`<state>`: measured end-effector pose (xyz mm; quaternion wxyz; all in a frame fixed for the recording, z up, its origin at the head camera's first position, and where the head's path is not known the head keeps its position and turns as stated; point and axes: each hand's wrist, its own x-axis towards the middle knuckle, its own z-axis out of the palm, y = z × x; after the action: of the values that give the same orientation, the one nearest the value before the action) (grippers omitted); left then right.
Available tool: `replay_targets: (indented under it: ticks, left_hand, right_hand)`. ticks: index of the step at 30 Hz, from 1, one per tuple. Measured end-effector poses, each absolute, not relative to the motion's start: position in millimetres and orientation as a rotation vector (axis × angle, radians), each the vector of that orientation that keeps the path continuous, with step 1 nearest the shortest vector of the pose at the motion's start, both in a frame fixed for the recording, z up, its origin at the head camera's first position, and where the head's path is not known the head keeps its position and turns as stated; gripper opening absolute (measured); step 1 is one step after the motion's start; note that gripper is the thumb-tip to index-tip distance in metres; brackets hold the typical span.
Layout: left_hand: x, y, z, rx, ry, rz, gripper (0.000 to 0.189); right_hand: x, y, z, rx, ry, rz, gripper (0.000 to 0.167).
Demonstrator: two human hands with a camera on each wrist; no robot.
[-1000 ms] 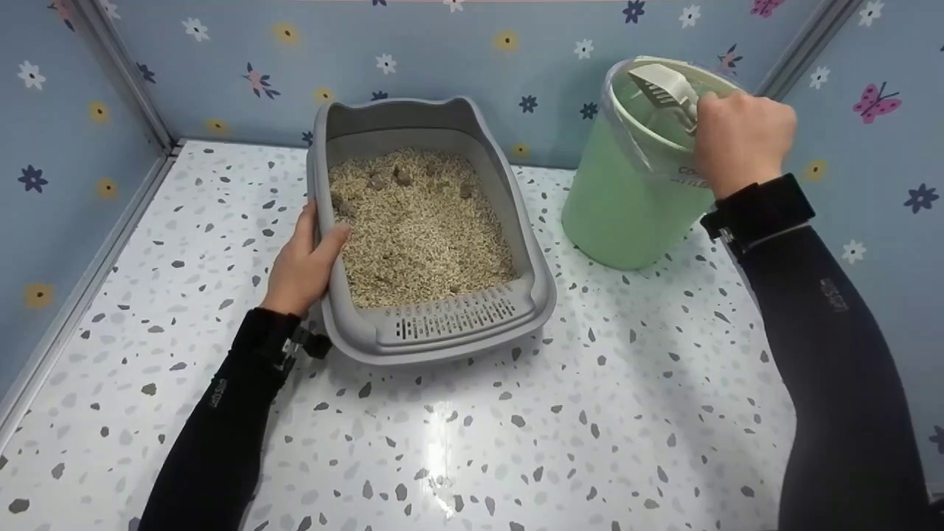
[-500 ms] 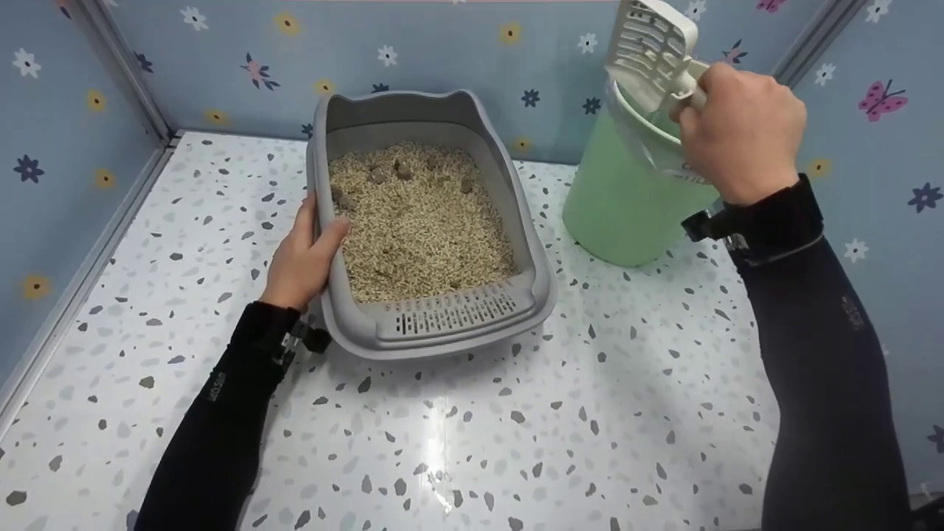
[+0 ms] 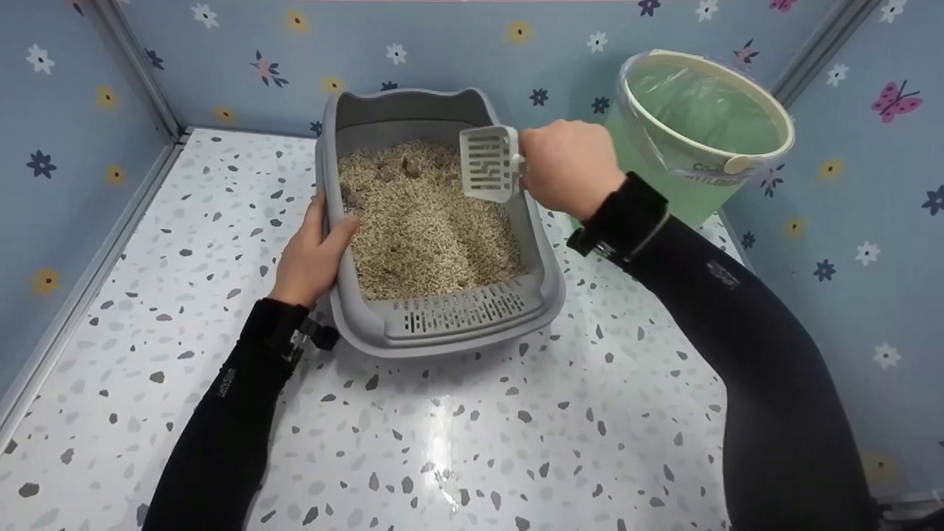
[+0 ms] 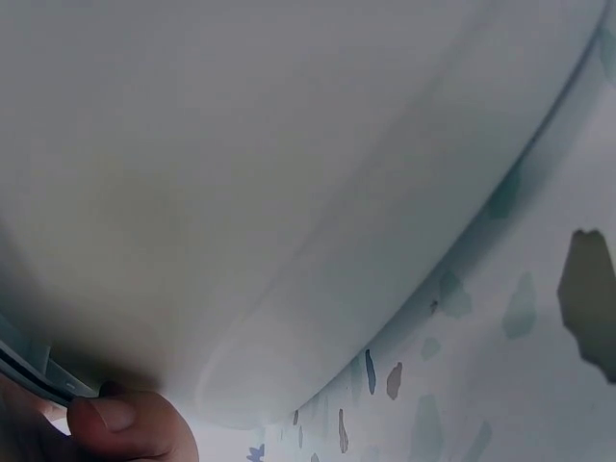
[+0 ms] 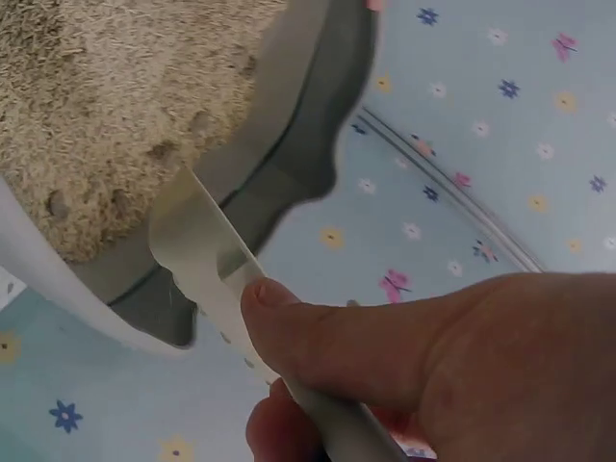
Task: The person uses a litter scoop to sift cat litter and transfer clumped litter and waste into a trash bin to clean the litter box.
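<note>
A grey litter box [image 3: 552, 295] stands on the floor, filled with tan pellet litter [image 3: 420, 236] that has several dark clumps [image 3: 411, 167] near its back. At its left side, my left hand [image 3: 306, 258] grips the rim, thumb over the edge and fingers along the outer wall. My right hand [image 3: 571, 166] holds a pale slotted litter scoop [image 3: 488, 164] by the handle, above the box's right rim. In the right wrist view the thumb [image 5: 318, 327] presses along the scoop's handle, and the blade overlaps the litter. The slots show no clump on the blade.
A pale green bin [image 3: 700, 199] with a cream rim and a clear bag liner stands right of the box, behind the right forearm. Flowered blue wall panels [image 3: 442, 51] enclose the back and sides. The speckled white floor [image 3: 516, 442] stretches in front.
My right hand has lifted the scoop out of the bin's mouth and carried it left over the litter box. The left hand keeps its grip on the rim.
</note>
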<state>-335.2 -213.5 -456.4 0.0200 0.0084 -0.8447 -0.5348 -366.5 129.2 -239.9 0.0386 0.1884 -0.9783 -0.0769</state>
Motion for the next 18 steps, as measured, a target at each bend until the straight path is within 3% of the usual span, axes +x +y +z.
replay_targets:
  ticks: [2, 10, 18]
  left_hand:
    - [-336.5, -211.8, -455.9, 0.028, -2.618, -1.651, 0.101]
    - [-337.2, -209.4, -455.9, 0.017, -2.622, -1.672, 0.099]
    - [-335.5, -212.4, -455.8, 0.036, -2.62, -1.654, 0.099]
  right_hand:
    - [-379.5, 117.6, -251.1, 0.622, -2.948, -0.402, 0.013]
    - [-422.3, 69.4, -276.6, 0.688, -2.796, -1.126, 0.04]
    - [-460.1, 24.6, -298.1, 0.598, -2.602, -1.795, 0.034]
